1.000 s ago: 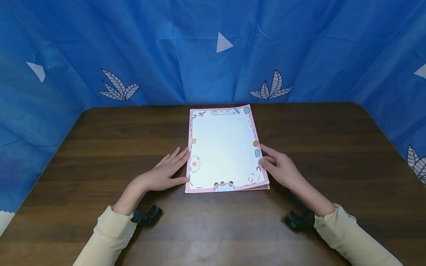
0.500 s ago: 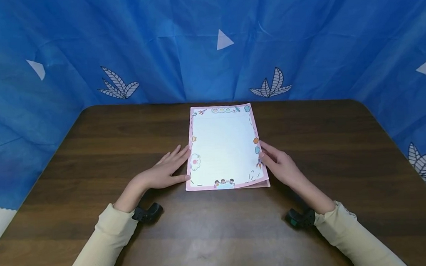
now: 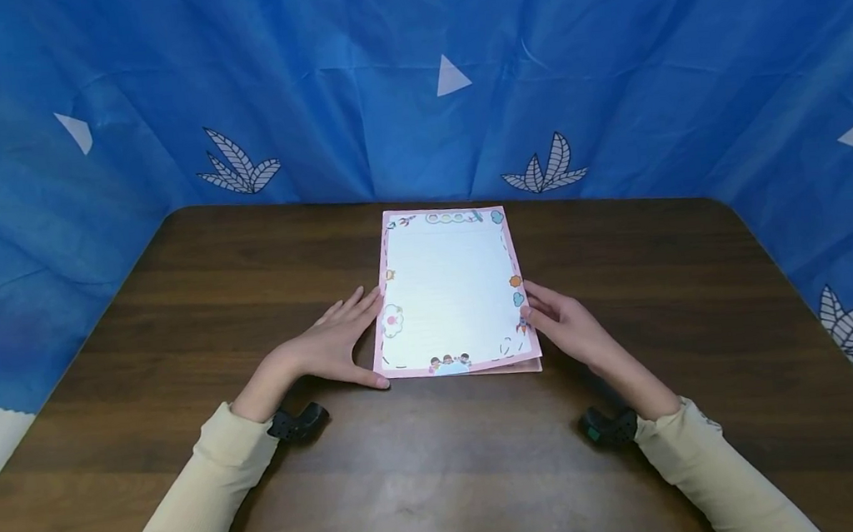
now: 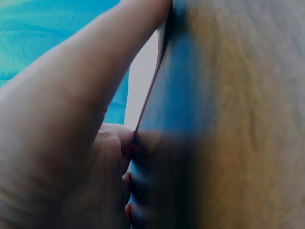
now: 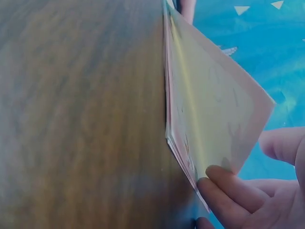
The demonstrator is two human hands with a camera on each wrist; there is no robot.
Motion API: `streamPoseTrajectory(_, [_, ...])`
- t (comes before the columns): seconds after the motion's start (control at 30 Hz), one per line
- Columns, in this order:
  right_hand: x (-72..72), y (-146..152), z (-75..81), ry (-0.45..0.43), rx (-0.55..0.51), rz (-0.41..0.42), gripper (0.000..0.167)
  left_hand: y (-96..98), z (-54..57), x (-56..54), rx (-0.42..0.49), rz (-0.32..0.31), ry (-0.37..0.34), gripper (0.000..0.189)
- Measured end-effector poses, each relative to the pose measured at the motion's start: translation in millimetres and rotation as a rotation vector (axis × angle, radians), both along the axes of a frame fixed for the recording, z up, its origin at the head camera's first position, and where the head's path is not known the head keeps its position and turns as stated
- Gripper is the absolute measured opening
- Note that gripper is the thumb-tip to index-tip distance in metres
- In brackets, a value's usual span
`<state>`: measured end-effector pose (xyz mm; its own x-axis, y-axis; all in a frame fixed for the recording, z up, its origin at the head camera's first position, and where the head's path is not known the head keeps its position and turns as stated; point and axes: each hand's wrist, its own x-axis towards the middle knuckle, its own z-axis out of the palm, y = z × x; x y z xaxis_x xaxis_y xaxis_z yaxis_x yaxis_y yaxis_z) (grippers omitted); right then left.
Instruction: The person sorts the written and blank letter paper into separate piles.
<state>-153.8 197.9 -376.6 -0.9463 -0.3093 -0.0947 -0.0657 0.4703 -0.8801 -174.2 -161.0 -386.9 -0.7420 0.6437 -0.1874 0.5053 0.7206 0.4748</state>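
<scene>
A stack of white paper sheets (image 3: 451,289) with pink, picture-printed borders lies in the middle of the table. Its top sheet (image 5: 224,95) is raised along the right side, and the right wrist view shows its underside with several sheet edges below. My left hand (image 3: 331,344) rests spread at the stack's left edge, thumb at the near left corner; fingertip contact is partly hidden in the left wrist view (image 4: 109,143). My right hand (image 3: 570,326) holds the raised right edge, fingers (image 5: 233,191) beneath the sheet and thumb at its rim.
The brown wooden table (image 3: 443,482) spreads around the paper. A blue curtain (image 3: 382,77) with white triangles and leaf prints hangs behind and at both sides. Each wrist carries a black device (image 3: 299,424).
My left thumb has slid from the sheet's left edge down to its near left corner. The top sheet's near right corner stands slightly higher off the stack. The right hand has hardly moved.
</scene>
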Motion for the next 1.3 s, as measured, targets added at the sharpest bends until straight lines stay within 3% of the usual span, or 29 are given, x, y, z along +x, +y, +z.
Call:
streamPoseTrajectory(0.43, [-1.2, -1, -5.1, 0.023, 0.023, -0.042, 0.055, 3.3, -0.8, 0.9, -0.032, 0.031, 0.017, 0.120])
streamPoseTrajectory(0.9, [-2.5, 1, -5.2, 0.042, 0.076, -0.088, 0.053, 2.1, -0.7, -2.3, -0.034, 0.017, 0.002, 0.119])
streamPoseTrajectory(1.1, [-5.3, 2, -5.7, 0.000, 0.078, -0.138, 0.050, 0.7, -1.6, -2.7, -0.032, 0.010, 0.013, 0.120])
streamPoseTrajectory(1.3, [-11.3, -1, -6.6, -0.044, 0.101, -0.129, 0.049, 0.3, -3.2, -1.3, -0.027, 0.011, 0.014, 0.120])
